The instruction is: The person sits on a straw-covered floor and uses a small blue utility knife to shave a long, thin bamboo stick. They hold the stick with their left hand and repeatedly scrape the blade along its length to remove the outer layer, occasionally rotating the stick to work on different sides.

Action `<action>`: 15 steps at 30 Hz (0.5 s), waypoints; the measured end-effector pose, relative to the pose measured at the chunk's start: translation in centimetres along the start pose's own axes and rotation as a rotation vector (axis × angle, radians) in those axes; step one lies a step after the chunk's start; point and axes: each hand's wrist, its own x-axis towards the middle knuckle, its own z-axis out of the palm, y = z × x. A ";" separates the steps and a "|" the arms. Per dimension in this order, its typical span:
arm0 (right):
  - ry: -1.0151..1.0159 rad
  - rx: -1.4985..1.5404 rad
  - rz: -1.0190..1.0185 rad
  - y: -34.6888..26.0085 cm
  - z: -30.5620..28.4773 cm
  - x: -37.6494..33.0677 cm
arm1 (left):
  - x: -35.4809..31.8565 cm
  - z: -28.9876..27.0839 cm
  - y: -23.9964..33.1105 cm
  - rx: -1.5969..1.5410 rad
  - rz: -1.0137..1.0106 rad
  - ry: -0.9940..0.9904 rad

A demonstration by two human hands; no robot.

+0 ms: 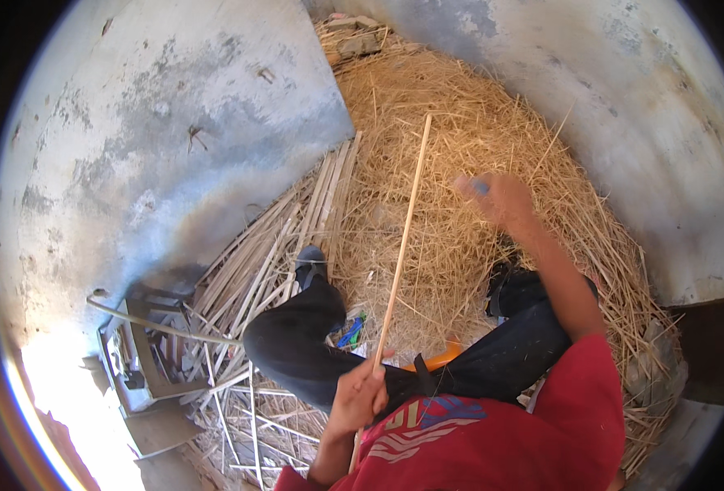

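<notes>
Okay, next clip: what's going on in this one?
A person sits on a heap of straw between concrete walls. Their left hand grips the lower end of a long thin stick pointing away over the straw. The right hand is raised above the straw, blurred, with something small and blue at the fingers. Split cane strips lie on the left.

The floor (pixel 215 98) is grey concrete — on it lies a big heap of straw (pixel 460 164), and beside it a pile of split cane strips (pixel 272 254) — near a small metal frame (pixel 137 352).
</notes>
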 end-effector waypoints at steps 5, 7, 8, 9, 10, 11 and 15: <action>0.213 0.111 -0.672 -6.4 2.8 -7.1 | 2.9 0.9 1.6 -0.291 0.032 -0.157; 0.295 0.115 -0.722 -6.7 2.9 -7.2 | 3.0 1.2 1.6 -0.361 0.041 -0.197; 0.329 0.118 -0.712 -6.4 2.7 -6.6 | 3.0 1.4 1.7 -0.382 0.037 -0.204; 0.365 0.123 -0.702 -6.2 2.6 -5.9 | 3.0 1.6 1.8 -0.400 0.034 -0.210; 0.354 0.135 -0.655 -5.9 2.4 -5.4 | 2.9 1.7 1.9 -0.417 0.031 -0.216; 0.343 0.146 -0.607 -5.5 2.2 -5.0 | 2.8 1.7 1.9 -0.432 0.034 -0.228; 0.323 0.156 -0.780 -6.8 3.1 -8.0 | 3.1 2.0 1.7 -0.471 0.030 -0.237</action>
